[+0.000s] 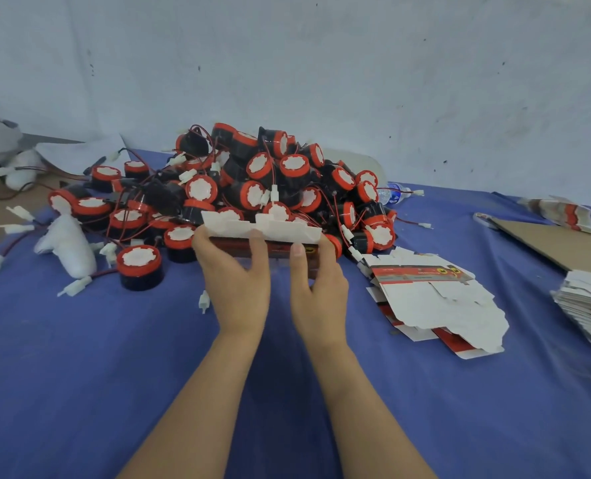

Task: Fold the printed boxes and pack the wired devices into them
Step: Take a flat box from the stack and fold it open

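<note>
Cardboard box [273, 230], flat, red and white, is up in the middle, on the near side of the pile of round black-and-red wired devices [269, 178]. My left hand [237, 281] and right hand [316, 288] both pinch it. I think I should squeeze its sides evenly so it opens square.

Forearms outstretched, left hand [238, 283] and right hand [319, 286] side by side, fingers seemingly curled.
</note>
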Demonstrator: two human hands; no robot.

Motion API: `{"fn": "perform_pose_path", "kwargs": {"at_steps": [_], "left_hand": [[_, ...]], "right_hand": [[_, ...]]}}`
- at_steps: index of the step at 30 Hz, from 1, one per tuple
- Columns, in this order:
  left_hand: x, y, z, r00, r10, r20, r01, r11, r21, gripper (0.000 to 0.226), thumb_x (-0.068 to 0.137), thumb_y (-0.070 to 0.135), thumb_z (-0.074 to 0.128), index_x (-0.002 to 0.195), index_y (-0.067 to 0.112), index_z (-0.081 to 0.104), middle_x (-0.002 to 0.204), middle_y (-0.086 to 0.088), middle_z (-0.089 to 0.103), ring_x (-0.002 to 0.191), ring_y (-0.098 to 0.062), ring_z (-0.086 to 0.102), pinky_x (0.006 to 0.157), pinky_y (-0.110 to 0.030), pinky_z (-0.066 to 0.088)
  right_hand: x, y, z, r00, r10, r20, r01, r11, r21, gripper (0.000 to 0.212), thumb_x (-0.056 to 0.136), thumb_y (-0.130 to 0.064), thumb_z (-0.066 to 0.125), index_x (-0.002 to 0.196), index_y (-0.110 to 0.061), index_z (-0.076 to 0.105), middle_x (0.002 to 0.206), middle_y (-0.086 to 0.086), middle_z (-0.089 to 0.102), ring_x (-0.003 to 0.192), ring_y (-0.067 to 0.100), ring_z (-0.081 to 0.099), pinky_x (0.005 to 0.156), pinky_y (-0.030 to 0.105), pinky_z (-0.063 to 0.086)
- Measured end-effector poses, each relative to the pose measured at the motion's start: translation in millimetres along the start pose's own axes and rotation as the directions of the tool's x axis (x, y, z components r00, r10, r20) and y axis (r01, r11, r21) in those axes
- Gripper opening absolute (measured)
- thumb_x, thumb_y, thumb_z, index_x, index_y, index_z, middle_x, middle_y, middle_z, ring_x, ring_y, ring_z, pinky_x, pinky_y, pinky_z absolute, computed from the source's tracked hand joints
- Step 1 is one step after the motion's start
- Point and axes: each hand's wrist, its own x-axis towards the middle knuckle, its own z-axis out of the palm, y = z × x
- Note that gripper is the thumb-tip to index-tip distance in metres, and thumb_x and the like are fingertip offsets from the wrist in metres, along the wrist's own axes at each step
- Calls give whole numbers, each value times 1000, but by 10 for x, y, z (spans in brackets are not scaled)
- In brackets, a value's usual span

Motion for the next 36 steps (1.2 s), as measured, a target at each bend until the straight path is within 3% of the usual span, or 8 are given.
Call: {"fn": "perform_pose_path", "kwargs": {"at_steps": [6,14,22,25,27,31,34,36], "left_hand": [[35,-10,-12,998,-63,-19,63,998,-17,57,85,36,69,124,10,36,121,-3,56,108,-16,60,89,-31,55],[50,-39,-70,1000,29,9,-30,993,115,58,91,44,56,135,12,37,129,-3,56,115,-19,58,91,-44,54],[-60,48,25,960,181,215,-210,971,117,56,87,11,57,139,9,35,128,-6,51,120,-22,51,97,-43,49],[0,80,8,997,57,57,-55,998,-40,46,88,9,59,129,9,37,121,-3,53,115,-19,54,94,-28,51],[56,100,-9,995,-100,-14,97,983,-155,41,89,9,57,122,18,33,115,4,51,108,-13,55,82,-11,50],[176,81,-35,921,-386,-44,338,852,-400,35,90,8,51,115,21,30,109,3,51,94,-9,55,84,-23,49],[242,37,-72,849,-528,2,439,702,-560,31,89,6,47,113,20,33,108,-4,52,87,-11,56,77,-25,52],[247,13,-73,849,-528,22,456,713,-533,31,90,8,49,115,19,33,112,-6,54,89,-11,58,74,-22,51]], "right_hand": [[7,7,-1,1000,-4,-18,4,1000,1,43,94,-47,46,132,-27,49,120,-7,62,112,14,56,96,41,48],[-18,-2,26,999,-52,-13,51,998,-39,56,92,-57,36,133,-22,51,112,-4,63,101,17,57,88,39,51],[86,156,-43,986,157,-54,-159,986,-44,63,92,-60,24,130,-15,45,82,5,59,76,24,54,63,31,36],[21,77,-27,999,32,-9,-32,999,-42,69,85,-68,23,122,-17,50,82,-2,59,76,18,54,65,30,39],[-23,29,2,999,-36,32,37,999,-25,56,93,-62,32,124,-21,55,99,-6,63,95,14,57,79,30,47],[-70,-52,14,979,-195,66,198,979,-45,49,91,-51,38,120,-20,62,121,-8,61,117,12,51,100,25,40],[-88,-88,28,958,-273,87,280,956,-86,49,90,-49,39,114,-16,67,122,-2,62,116,11,49,99,16,35],[-79,-79,21,955,-284,82,291,951,-102,50,89,-49,40,116,-16,65,123,-2,61,115,12,48,98,16,35]]}}
